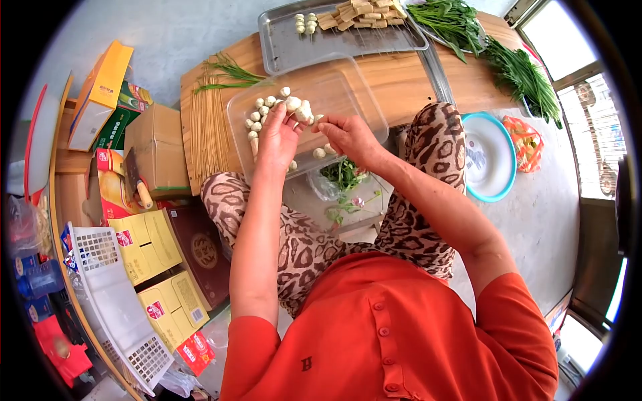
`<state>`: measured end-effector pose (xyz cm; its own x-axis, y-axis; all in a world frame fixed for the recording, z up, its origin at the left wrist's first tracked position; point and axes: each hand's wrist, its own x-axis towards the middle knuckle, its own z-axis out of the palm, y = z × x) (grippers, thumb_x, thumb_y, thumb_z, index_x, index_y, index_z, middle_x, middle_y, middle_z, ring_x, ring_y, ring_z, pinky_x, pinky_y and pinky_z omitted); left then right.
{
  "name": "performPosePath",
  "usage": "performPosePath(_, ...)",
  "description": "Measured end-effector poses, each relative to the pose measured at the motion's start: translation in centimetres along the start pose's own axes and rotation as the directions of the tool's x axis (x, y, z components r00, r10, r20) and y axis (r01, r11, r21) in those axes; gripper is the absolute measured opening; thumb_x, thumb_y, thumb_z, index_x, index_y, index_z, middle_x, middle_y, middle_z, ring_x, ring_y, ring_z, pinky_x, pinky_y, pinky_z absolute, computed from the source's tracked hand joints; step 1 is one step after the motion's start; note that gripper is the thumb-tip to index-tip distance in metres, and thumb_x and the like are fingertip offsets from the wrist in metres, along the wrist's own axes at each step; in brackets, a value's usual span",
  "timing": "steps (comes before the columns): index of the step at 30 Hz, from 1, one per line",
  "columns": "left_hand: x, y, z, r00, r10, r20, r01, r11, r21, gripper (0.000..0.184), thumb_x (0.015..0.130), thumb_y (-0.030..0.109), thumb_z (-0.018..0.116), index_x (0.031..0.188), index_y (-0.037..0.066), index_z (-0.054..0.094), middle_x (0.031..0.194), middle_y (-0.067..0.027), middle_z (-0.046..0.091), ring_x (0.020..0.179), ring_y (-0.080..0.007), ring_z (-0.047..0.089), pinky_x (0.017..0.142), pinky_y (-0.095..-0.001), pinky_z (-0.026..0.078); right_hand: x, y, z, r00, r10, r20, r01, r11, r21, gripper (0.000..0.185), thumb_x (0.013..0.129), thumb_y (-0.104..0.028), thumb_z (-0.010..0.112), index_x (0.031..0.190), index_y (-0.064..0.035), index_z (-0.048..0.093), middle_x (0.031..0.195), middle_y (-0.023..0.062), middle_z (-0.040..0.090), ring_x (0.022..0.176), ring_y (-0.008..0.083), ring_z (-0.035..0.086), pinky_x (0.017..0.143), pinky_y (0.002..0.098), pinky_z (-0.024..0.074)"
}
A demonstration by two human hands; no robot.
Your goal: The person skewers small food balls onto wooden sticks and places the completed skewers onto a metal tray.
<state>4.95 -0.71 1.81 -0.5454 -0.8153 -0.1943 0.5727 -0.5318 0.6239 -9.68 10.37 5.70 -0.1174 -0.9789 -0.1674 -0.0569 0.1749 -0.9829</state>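
Over a clear plastic tub [364,100], my left hand [279,134] has its fingers curled round pale speckled balls [293,104]. My right hand [348,137] is just to the right, thumb and fingertips pinched on another pale ball [317,119]. Any stick between the hands is too small to make out. Several loose balls [256,115] lie in the left part of the tub, and a few more [319,153] are below my right hand. Thin wooden skewers [204,134] lie in a bundle left of the tub.
Behind the tub, a metal tray [281,50] holds skewered balls [305,24] and skewered tan pieces [361,13]. Leafy greens [445,23] lie at the back right. A blue-rimmed basin [491,157] stands on the floor at right. Cardboard boxes [157,147] and a knife [137,180] are at left.
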Motion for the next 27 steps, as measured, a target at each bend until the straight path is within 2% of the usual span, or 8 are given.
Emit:
performPosePath(4, 0.0, -1.2, -0.8, 0.994, 0.008, -0.109, 0.056, 0.821, 0.568, 0.019, 0.088, 0.025, 0.059, 0.093, 0.006, 0.057, 0.085, -0.0023, 0.062, 0.077, -0.0127, 0.06, 0.067, -0.0279, 0.049, 0.8, 0.7, -0.7, 1.0, -0.021, -0.024, 0.022, 0.997, 0.078, 0.022, 0.095, -0.019, 0.048, 0.097, -0.0023, 0.063, 0.053, -0.0044, 0.04, 0.048, 0.0039, 0.036, 0.044, 0.0213, 0.03)
performPosePath(6, 0.5, -2.1, -1.7, 0.995, -0.037, -0.095, 0.102, 0.311, 0.945, 0.02, 0.08, 0.024, 0.065, 0.083, 0.006, 0.058, 0.08, -0.0057, 0.063, 0.078, -0.0168, 0.061, 0.066, -0.0309, 0.048, 0.8, 0.4, -1.0, 0.997, -0.027, -0.075, 0.037, 0.989, 0.143, 0.02, 0.091, -0.016, 0.053, 0.094, -0.001, 0.065, 0.051, -0.0026, 0.043, 0.047, 0.0046, 0.037, 0.044, 0.0241, 0.0309)
performPosePath(7, 0.3, -2.7, -2.3, 0.995, -0.04, -0.095, 0.103, 0.312, 0.945, 0.02, 0.08, 0.024, 0.065, 0.083, 0.006, 0.058, 0.08, -0.0057, 0.063, 0.078, -0.0168, 0.061, 0.066, -0.0309, 0.048, 0.7, 0.2, -1.2, 0.997, -0.023, -0.076, 0.033, 0.991, 0.131, 0.02, 0.091, -0.017, 0.053, 0.094, -0.0004, 0.065, 0.052, -0.0025, 0.044, 0.047, 0.0046, 0.038, 0.044, 0.0238, 0.0314)
performPosePath(9, -0.9, -3.7, -2.2, 0.996, -0.019, 0.082, -0.084, -0.234, 0.969, 0.02, 0.071, 0.021, 0.069, 0.078, 0.005, 0.059, 0.078, -0.0109, 0.063, 0.079, -0.0251, 0.062, 0.067, -0.0364, 0.047, 0.6, 0.2, -1.2, 0.997, -0.033, -0.076, 0.042, 0.992, 0.118, 0.021, 0.093, -0.018, 0.052, 0.095, -0.0017, 0.064, 0.052, -0.0038, 0.042, 0.047, 0.0038, 0.036, 0.044, 0.0221, 0.0302)
performPosePath(16, -0.1, -4.3, -3.9, 0.986, -0.125, 0.113, -0.144, -0.278, 0.95, 0.02, 0.07, 0.018, 0.069, 0.081, 0.005, 0.059, 0.074, -0.0111, 0.062, 0.075, -0.0253, 0.062, 0.064, -0.0358, 0.047, 0.1, -0.1, -1.7, 0.996, -0.036, -0.08, 0.04, 0.998, 0.042, 0.022, 0.094, -0.02, 0.05, 0.097, -0.0033, 0.064, 0.052, -0.0046, 0.043, 0.046, 0.0028, 0.036, 0.043, 0.0204, 0.0286)
performPosePath(19, 0.7, -2.9, -2.9, 0.984, -0.14, -0.111, 0.167, 0.507, 0.846, 0.018, 0.074, 0.011, 0.068, 0.086, 0.002, 0.059, 0.073, -0.0032, 0.061, 0.064, -0.008, 0.057, 0.057, -0.0211, 0.045, -0.3, -0.5, -2.1, 0.997, -0.021, -0.076, 0.022, 1.0, 0.019, 0.022, 0.094, -0.019, 0.049, 0.096, -0.0031, 0.064, 0.051, -0.0045, 0.043, 0.046, 0.003, 0.037, 0.043, 0.0208, 0.0285)
performPosePath(22, 0.7, -0.3, -1.2, 0.989, -0.053, -0.139, 0.107, 0.903, 0.416, 0.014, 0.082, 0.008, 0.063, 0.094, 0.006, 0.056, 0.084, -0.005, 0.06, 0.072, -0.0144, 0.059, 0.067, -0.0253, 0.05, -0.7, -0.6, -2.3, 0.998, -0.059, -0.037, 0.06, 0.998, 0.029, 0.02, 0.09, -0.016, 0.052, 0.089, 0.0, 0.064, 0.052, -0.0002, 0.047, 0.048, 0.0064, 0.043, 0.045, 0.0258, 0.0353)
performPosePath(27, 1.1, 1.8, -2.5, 0.992, 0.037, -0.118, -0.028, 0.997, 0.077, 0.012, 0.087, 0.011, 0.061, 0.097, 0.008, 0.056, 0.094, -0.0069, 0.06, 0.088, -0.0209, 0.058, 0.081, -0.0347, 0.051, -1.2, -0.5, -1.7, 0.996, -0.062, 0.062, 0.064, 0.997, -0.031, 0.021, 0.094, -0.016, 0.048, 0.092, 0.0006, 0.062, 0.05, -0.004, 0.041, 0.044, 0.0037, 0.037, 0.043, 0.0213, 0.0299)
